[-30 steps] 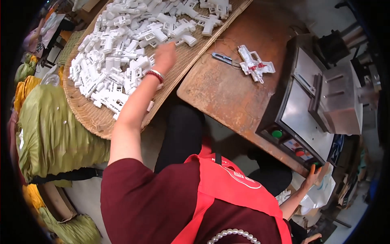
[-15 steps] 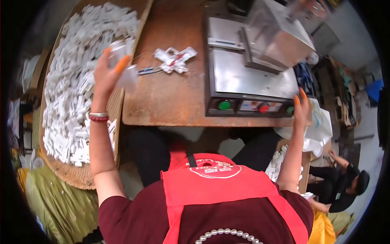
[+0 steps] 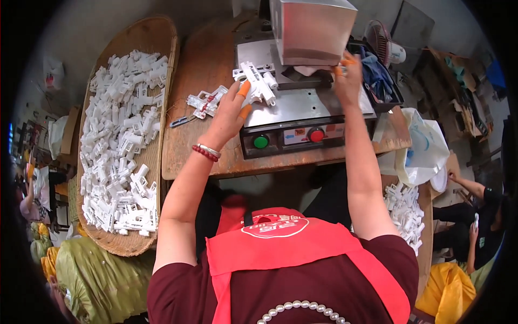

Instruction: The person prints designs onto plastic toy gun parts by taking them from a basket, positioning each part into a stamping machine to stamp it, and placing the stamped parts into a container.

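Observation:
A white plastic toy gun (image 3: 257, 83) with dark printing on its side slants over the left end of the machine's metal plate (image 3: 291, 110). My left hand (image 3: 229, 113), orange covers on two fingers, has finger and thumb at its near left edges and appears to grip it. My right hand (image 3: 348, 83), also with orange finger covers, is curled at the lower right corner of the metal box (image 3: 318, 32) standing on the machine. Its fingertips are partly hidden there. Left of the machine lie white and red pieces (image 3: 208, 101) in a small pile.
A long woven tray (image 3: 137, 249) full of white toy guns lies left. A blade-like tool (image 3: 182, 121) rests on the wooden table (image 3: 194, 154). Green (image 3: 260, 141) and red buttons (image 3: 315, 134) line the machine's front. More toy guns (image 3: 402, 210) sit lower right, near a co-worker (image 3: 480, 216).
My left hand has gone from over the tray to the toy gun at the machine. My right hand has moved from the machine's front right corner up to the box. The view has shifted.

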A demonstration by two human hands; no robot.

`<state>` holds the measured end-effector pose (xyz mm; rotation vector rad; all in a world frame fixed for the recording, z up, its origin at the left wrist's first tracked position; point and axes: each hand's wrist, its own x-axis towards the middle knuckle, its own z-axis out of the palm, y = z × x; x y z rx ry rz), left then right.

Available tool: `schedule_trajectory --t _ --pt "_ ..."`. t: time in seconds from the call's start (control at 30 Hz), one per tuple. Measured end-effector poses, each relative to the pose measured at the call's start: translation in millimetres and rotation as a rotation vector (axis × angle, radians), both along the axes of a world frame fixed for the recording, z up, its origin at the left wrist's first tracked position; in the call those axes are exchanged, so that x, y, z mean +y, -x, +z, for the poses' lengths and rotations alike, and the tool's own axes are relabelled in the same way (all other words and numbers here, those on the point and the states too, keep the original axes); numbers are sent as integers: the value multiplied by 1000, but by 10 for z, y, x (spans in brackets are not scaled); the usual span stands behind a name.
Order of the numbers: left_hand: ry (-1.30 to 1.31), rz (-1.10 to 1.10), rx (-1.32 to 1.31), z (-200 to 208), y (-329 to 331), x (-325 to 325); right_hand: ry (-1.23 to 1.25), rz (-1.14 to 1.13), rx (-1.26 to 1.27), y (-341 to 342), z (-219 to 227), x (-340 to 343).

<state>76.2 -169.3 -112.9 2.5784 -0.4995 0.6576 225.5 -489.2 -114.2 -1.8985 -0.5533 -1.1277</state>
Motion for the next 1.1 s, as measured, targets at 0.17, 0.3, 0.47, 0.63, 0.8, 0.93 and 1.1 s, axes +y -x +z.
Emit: schedule_trajectory --t 0.17,0.3,0.47,0.63,0.8,0.93,1.1 --pt "-64 96 -234 224 -83 -532 -74 -257 24 1953 864 -951" --pt "-152 138 -208 335 -709 -1015 -58 -537 28 2797 797 -1484" --pt "917 -303 104 8 -1206 -1102 -115 -168 356 2135 120 -1470" --pt "-260 -34 -12 216 -22 -392 55 51 702 1275 -593 -1404" --pt "-111 -126 46 -125 440 -125 152 -246 851 991 -1015 -1551" --pt "123 -100 -66 -291 689 675 -38 -34 824 1037 -992 -1357" --pt "-206 945 139 -1067 1375 3135 -318 118 829 1142 -960 -1397"
